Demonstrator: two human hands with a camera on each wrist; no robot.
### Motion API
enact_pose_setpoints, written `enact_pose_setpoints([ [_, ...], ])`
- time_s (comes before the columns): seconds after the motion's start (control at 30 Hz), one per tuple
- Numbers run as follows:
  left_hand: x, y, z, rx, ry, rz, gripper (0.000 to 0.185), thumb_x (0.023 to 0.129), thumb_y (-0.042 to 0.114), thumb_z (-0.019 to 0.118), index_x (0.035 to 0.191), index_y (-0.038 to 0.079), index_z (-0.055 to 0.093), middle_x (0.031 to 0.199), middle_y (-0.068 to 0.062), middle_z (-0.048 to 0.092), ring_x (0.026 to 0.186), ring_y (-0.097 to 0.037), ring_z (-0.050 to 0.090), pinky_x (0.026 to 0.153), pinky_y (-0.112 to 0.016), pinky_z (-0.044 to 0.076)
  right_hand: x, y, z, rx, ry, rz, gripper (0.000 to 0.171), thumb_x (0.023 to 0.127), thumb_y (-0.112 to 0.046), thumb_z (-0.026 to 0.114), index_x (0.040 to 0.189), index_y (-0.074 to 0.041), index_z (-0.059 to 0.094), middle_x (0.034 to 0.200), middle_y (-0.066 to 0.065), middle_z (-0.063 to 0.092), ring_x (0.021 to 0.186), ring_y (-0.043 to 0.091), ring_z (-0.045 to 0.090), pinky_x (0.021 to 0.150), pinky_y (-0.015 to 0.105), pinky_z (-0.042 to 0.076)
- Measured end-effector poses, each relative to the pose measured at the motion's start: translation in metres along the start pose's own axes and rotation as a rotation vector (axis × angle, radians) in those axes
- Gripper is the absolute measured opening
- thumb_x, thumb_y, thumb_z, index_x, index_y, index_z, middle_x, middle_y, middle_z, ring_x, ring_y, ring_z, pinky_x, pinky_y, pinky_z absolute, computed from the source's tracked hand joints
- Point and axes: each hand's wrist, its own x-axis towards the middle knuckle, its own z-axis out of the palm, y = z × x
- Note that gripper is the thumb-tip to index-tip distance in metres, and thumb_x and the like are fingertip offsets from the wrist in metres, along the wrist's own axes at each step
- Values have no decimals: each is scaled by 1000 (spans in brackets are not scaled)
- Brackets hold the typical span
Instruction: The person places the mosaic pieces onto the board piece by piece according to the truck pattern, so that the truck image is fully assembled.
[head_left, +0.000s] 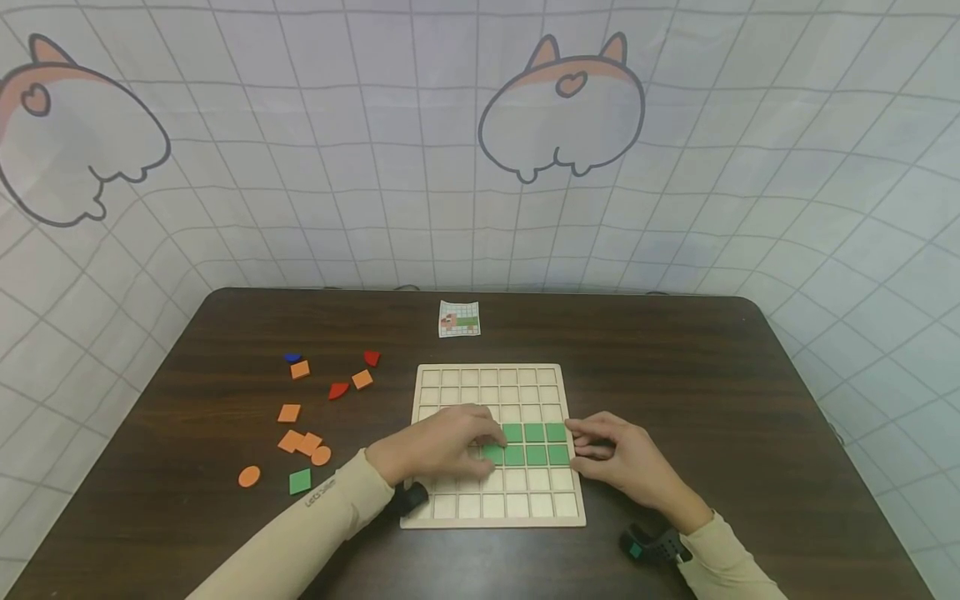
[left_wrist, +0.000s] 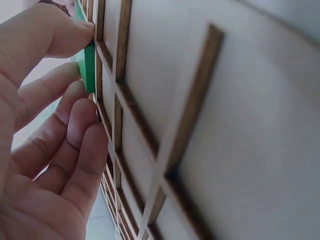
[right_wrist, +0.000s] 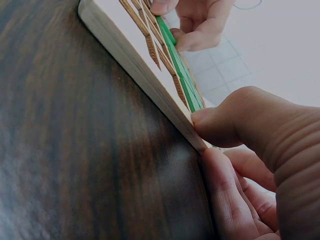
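Note:
A pale wooden grid board (head_left: 517,481) lies flat on the table, with two rows of green square tiles (head_left: 536,455) set in its right part. My left hand (head_left: 450,442) reaches over the board from the left. Its thumb and forefinger pinch a green square tile (left_wrist: 87,70) close to the grid cells; the other fingers are bent beneath. At the board's right edge, beside the green rows, is my right hand (head_left: 626,462). In the right wrist view its thumb (right_wrist: 215,122) presses the rim while the fingers touch the side, so it holds the edge.
Left of the board lie several orange squares (head_left: 288,413), orange discs (head_left: 250,476), red pieces (head_left: 339,391), a blue piece (head_left: 292,357) and a loose green square (head_left: 300,482). A small pattern card (head_left: 459,320) lies behind the board. A grid-patterned curtain (head_left: 450,200) surrounds the dark table (head_left: 675,358).

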Motion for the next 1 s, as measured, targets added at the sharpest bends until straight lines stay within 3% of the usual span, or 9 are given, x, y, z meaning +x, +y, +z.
enact_pose_setpoints([
  [1.0, -2, -2, 0, -12, -5, -7, 30, 89, 22, 73, 118, 14, 77, 112, 4, 72, 96, -5, 59, 90, -23, 53, 0, 1, 1, -1, 3, -2, 51, 86, -20, 85, 134, -10, 70, 118, 5, 68, 98, 0, 67, 87, 15, 58],
])
